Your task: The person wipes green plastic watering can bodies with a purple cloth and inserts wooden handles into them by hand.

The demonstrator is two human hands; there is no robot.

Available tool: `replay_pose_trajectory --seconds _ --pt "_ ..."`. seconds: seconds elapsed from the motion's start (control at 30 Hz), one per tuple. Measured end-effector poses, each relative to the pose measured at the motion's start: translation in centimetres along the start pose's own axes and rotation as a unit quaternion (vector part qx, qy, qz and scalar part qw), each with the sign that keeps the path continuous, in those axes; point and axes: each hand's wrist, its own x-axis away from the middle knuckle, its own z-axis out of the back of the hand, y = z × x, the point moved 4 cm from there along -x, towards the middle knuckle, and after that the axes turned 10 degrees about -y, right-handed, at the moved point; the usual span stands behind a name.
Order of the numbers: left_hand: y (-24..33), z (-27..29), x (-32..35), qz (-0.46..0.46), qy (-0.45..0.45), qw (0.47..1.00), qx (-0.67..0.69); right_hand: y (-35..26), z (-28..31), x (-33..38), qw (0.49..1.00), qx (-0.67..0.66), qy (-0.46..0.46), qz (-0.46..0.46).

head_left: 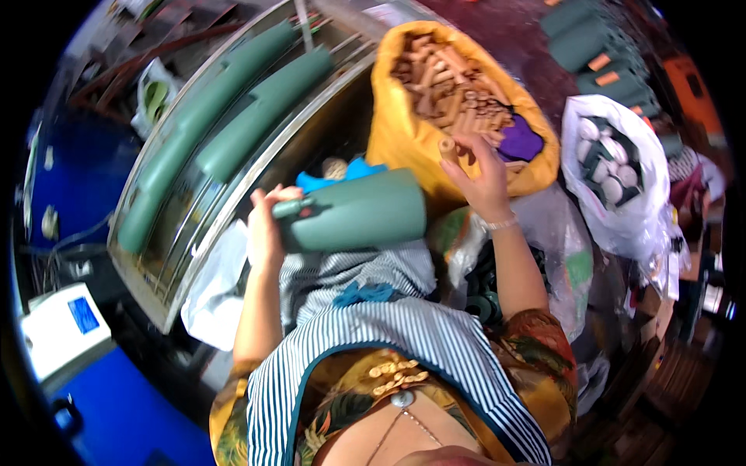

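Observation:
My left hand [266, 225] grips the narrow end of a dull green plastic shell [359, 211] that lies across my lap, its wide end pointing right. My right hand [482, 172] reaches into a yellow sack [392, 132] full of short tan wooden pegs [451, 85] and pinches one peg [448, 147] between thumb and fingers at the sack's near rim. A purple cloth [519, 141] lies inside the sack beside that hand. A blue piece [342, 175] shows just behind the green shell.
A metal tray table [155, 256] on the left carries two long green shells [233, 116]. A clear bag of white and green parts [614, 163] sits to the right, more green parts [587, 39] beyond it. A white box with a blue screen [66, 326] is at lower left.

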Motion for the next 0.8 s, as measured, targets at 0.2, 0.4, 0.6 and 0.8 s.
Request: replay_pose_trajectory --seconds 0.2,0.4,0.6,0.8 --pt "1.8 -2.3 0.4 0.035 -0.009 0.997 0.065 -8.3 -7.4 2.9 0.91 -0.413 -0.003 -0.016" --pt "1.0 -1.6 1.9 0.019 0.002 0.991 0.132 -8.8 -12.7 4.0 0.892 -0.45 -0.014 -0.046" --pt "1.4 -1.5 2.6 -0.017 -0.076 0.996 0.04 -10.0 -10.5 2.8 0.979 -0.083 -0.081 0.166" --pt "0.4 -2.0 3.4 -0.07 -0.083 0.994 0.03 -8.5 -11.6 3.5 0.932 -0.288 -0.22 0.01"
